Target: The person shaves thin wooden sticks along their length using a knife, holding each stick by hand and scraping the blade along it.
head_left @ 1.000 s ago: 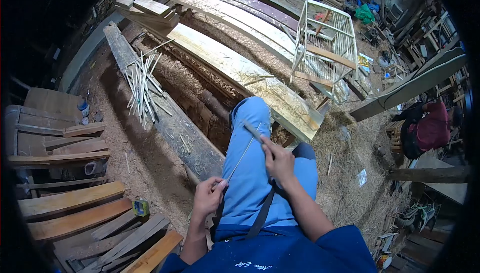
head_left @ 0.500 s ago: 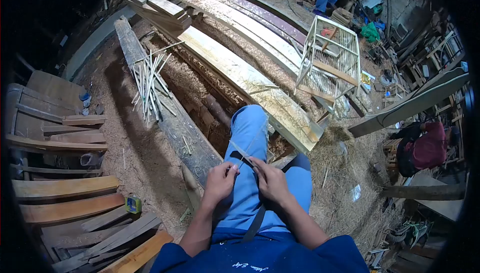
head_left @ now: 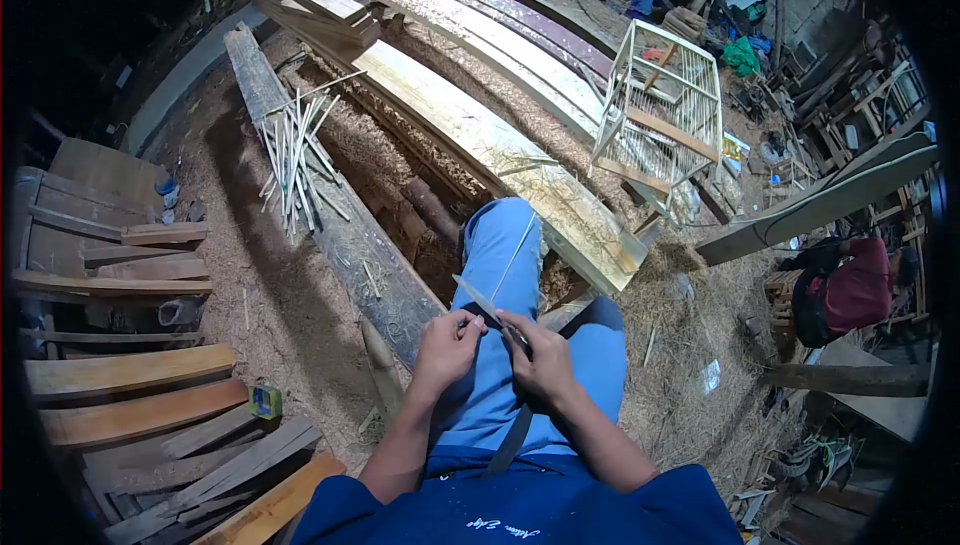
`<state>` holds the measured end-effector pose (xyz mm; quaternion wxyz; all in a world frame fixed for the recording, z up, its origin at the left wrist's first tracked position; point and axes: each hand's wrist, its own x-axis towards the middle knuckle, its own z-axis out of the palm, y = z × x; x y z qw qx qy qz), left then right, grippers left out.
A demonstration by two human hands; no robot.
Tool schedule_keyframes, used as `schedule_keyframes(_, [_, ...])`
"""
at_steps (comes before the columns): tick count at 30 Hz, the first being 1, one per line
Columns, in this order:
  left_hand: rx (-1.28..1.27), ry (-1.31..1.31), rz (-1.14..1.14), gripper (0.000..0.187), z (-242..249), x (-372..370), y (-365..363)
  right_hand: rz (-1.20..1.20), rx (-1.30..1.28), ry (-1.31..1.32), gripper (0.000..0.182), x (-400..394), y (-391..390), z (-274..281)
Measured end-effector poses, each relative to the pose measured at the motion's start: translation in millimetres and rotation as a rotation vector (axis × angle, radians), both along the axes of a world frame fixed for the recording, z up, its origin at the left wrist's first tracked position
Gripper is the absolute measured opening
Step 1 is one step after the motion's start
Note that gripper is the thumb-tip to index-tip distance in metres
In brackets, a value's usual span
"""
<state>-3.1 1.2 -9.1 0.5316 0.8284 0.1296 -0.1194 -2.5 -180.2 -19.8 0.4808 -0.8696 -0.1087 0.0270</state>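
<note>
Bamboo sliver [head_left: 520, 245] runs up over your blue-clad knee [head_left: 500, 245], its lower end pinched where your 2 hands meet. Open room is tight: a long plank [head_left: 500, 160] lies just ahead and a dark beam [head_left: 350, 245] with loose sticks [head_left: 292, 160] sits to your left. Sawdust covers the floor; a cage [head_left: 665, 110] stands beyond. Your left hand [head_left: 447, 343] closes on the sliver; your right hand [head_left: 540, 360] grips a knife [head_left: 478, 300], blade angled left.
</note>
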Motion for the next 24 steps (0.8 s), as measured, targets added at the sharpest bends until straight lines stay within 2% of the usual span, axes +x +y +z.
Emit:
schedule_keyframes(2, [0.029, -0.015, -0.015, 0.023, -3.9, 2.1, 1.5, 0.050, -0.072, -0.024, 0.027, 1.9, -2.0, 2.8])
schedule_keyframes(4, [-0.046, -0.173, -0.009, 0.023, -16.2, -1.2, 3.8, 0.043, -0.063, -0.060, 0.027, 2.2, -1.3, -2.0])
schedule_keyframes(5, [-0.048, -0.169, -0.011, 0.023, -21.7, -4.5, 5.0, 0.045, -0.067, -0.069, 0.026, 2.1, -1.4, -3.4])
schedule_keyframes(8, [-0.077, -0.130, 0.026, 0.024, -15.2, -10.5, 7.5, 0.031, -0.098, -0.073, 0.025, 2.6, -0.5, -5.0])
schedule_keyframes(10, [-0.016, 0.048, -0.037, 0.022, -5.3, -16.4, 13.8, 0.014, -0.122, -0.072, 0.025, 4.7, -1.1, -6.3])
schedule_keyframes(14, [-0.050, -0.003, -0.045, 0.021, -3.8, -42.1, 25.8, -0.036, -0.175, -0.063, 0.025, 13.8, -6.8, -14.7])
schedule_keyframes(16, [-0.214, 0.157, -0.007, 0.022, -4.8, -53.4, 35.3, -0.062, -0.155, -0.078, 0.025, 19.2, -9.7, -23.3])
schedule_keyframes(18, [-0.234, 0.159, 0.022, 0.023, -4.8, -61.1, 35.8, -0.154, -0.161, -0.100, 0.024, 29.4, -13.1, -27.5])
schedule_keyframes(21, [-0.315, 0.186, 0.068, 0.023, -6.1, -57.5, 31.8, -0.115, -0.122, -0.072, 0.024, 30.9, -10.0, -22.8])
schedule_keyframes(24, [-0.209, 0.099, 0.052, 0.023, -9.1, -36.3, 18.9, -0.023, -0.078, -0.067, 0.024, 16.8, -1.1, -10.8])
